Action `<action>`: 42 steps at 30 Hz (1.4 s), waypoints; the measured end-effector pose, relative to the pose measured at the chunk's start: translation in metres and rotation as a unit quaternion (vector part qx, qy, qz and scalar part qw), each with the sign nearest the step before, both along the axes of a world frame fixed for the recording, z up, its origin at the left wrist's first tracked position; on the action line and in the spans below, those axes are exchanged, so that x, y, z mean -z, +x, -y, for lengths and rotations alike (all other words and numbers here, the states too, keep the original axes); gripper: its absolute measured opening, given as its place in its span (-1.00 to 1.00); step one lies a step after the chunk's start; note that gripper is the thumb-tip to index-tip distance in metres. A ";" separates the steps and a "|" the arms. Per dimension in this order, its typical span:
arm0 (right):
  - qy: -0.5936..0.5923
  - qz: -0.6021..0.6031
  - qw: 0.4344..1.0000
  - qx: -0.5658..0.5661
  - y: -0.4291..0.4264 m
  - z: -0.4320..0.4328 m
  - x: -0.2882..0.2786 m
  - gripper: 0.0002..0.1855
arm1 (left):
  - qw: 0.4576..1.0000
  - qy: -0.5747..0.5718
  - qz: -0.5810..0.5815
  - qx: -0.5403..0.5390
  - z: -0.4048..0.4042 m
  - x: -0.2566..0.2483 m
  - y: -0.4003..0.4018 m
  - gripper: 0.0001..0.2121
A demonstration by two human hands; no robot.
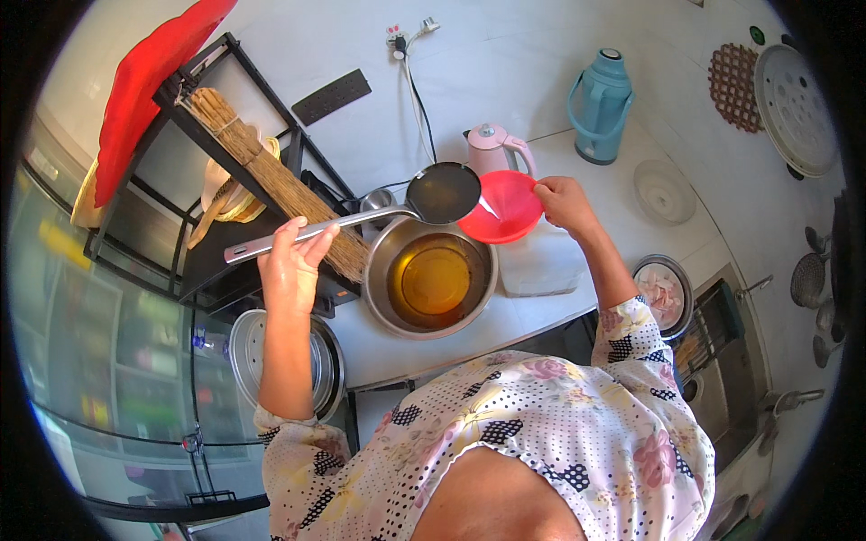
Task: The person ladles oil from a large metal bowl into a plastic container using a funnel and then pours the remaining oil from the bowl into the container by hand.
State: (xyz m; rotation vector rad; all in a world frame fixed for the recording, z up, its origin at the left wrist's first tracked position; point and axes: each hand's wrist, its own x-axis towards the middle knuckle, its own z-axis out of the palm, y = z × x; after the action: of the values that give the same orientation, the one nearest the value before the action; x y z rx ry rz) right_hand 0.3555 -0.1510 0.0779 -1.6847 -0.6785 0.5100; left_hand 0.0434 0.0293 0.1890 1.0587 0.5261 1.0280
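Note:
My left hand (294,253) grips the metal handle of a ladle (443,194) with a dark round bowl. The bowl is over the back rim of a steel basin (379,297), beside a red plastic funnel (504,206). Amber liquid (436,277), which looks like oil, lies in the basin. My right hand (565,203) pinches the funnel's right rim. Below the funnel stands a translucent plastic container (544,264); the funnel hides its top, so whether the spout sits in it I cannot tell.
Behind stand a pink electric kettle (497,149) and a blue thermos flask (602,108). A straw brush (270,169) leans on a black rack (264,88) at left. To the right are a bowl of pale pieces (659,297), a glass lid (664,192) and a sink (720,399).

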 end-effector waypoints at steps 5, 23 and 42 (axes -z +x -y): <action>0.001 0.001 1.000 -0.003 0.003 -0.002 0.005 -0.75 | 0.999 0.029 -0.014 0.027 0.015 0.005 0.023 -0.86; -0.013 0.017 1.000 0.001 0.008 0.001 0.009 -0.73 | 0.912 0.394 -0.031 0.112 0.049 0.010 0.028 -0.85; -0.020 -0.018 1.000 0.000 0.000 0.001 -0.002 -0.74 | 0.860 0.496 -0.008 0.118 0.048 0.044 -0.006 -0.85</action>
State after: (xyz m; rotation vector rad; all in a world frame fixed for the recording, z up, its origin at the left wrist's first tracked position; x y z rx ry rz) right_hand 0.3557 -0.1524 0.0803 -1.7090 -0.6464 0.5561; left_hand 0.0375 -0.0192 0.1454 1.9833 -0.1914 1.0705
